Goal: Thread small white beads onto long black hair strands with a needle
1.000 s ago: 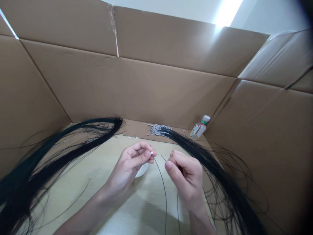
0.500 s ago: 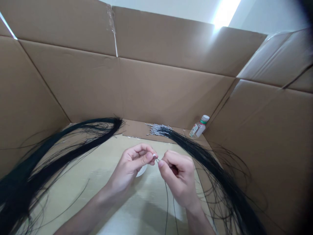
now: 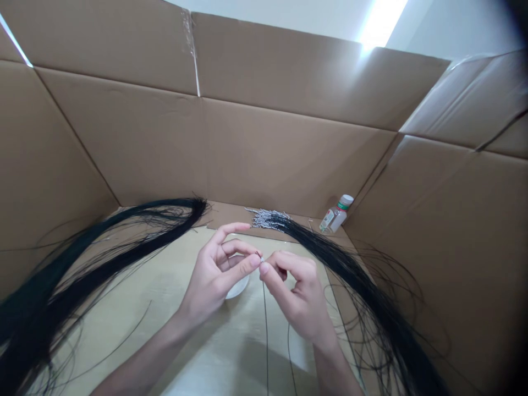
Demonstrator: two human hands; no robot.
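Note:
My left hand [image 3: 223, 269] is closed in a pinch, thumb against middle finger, on the tip of a thin black cord [image 3: 266, 330]; its index finger is raised. A small white bead [image 3: 262, 260] shows between the fingertips of both hands, mostly covered. Thumb and index finger of my right hand [image 3: 295, 286] pinch the cord right beside the bead. Two black strands hang below the right hand toward the near edge. Behind my left fingers sits a round white dish [image 3: 238, 287], partly hidden.
A thick bundle of black cords [image 3: 165, 234] curves along the left. Another black bundle [image 3: 355, 269] runs down the right, its far ends covered in silvery beads [image 3: 270, 219]. A clear bottle with a white cap [image 3: 335, 215] stands in the far right corner. Cardboard walls [image 3: 289, 148] surround the tabletop.
My left index finger has lifted away from the pinch. The right hand has shifted slightly left, closer to the left fingertips. The hanging strands have swung left.

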